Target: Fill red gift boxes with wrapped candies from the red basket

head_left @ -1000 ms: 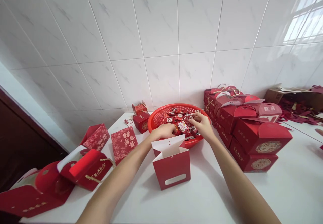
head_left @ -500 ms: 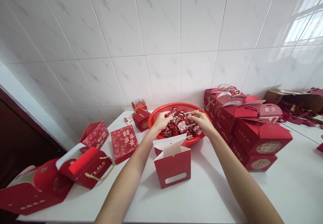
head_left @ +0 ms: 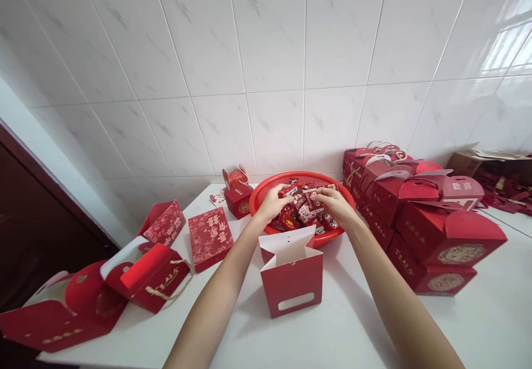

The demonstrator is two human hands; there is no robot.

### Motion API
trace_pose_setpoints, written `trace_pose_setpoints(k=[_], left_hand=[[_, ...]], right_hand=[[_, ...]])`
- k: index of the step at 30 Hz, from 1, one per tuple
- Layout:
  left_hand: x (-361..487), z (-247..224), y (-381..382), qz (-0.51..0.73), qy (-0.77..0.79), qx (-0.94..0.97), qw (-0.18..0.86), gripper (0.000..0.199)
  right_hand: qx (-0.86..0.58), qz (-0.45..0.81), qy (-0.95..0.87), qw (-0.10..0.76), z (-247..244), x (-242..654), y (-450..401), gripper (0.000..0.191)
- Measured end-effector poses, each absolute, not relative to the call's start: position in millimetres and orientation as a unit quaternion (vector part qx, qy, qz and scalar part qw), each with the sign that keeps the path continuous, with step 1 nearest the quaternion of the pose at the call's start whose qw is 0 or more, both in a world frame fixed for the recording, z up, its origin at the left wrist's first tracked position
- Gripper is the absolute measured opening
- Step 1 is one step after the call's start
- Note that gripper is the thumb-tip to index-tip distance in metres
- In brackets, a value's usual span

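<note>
A red plastic basket (head_left: 262, 187) full of wrapped candies (head_left: 305, 213) stands against the wall. Both my hands are inside its rim. My left hand (head_left: 274, 203), at the basket's left side, has its thumb and fingers pinched on a red-wrapped candy. On the right, my right hand (head_left: 336, 205) also pinches a candy from the pile, its fingertips close to the left hand's. Between my forearms, in front of the basket, an upright red paper box (head_left: 292, 283) stands with its top open and white inner flaps showing. Its contents are hidden.
Red gift boxes (head_left: 443, 236) with rounded tops are stacked on the right. Several opened boxes (head_left: 158, 277) and a flat patterned box (head_left: 211, 239) lie on the left. A small box (head_left: 239, 200) sits behind. A carton (head_left: 469, 164) with dark red ribbons is far right.
The view has shifted slightly, so everything appears a little further right. My fingers have moved slightly among the candies, and the pile's top has been stirred. The open box stays in place.
</note>
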State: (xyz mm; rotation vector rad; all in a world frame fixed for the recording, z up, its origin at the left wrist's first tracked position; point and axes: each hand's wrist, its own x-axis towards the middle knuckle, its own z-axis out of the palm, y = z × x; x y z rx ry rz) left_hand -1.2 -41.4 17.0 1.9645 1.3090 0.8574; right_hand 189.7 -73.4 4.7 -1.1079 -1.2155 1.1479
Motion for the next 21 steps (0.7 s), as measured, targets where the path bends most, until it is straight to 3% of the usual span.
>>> trace_pose_setpoints(k=[17, 21], left_hand=[[-4, 13, -42, 0.394, 0.418, 0.672, 0.467, 0.040], [-4, 9, -36, 0.394, 0.460, 0.688, 0.399, 0.034]], right_hand=[[-0.452, 0.462, -0.509, 0.569, 3, 190, -75, 0.031], [-0.453, 0.436, -0.484, 0.608, -2, 192, -70, 0.032]])
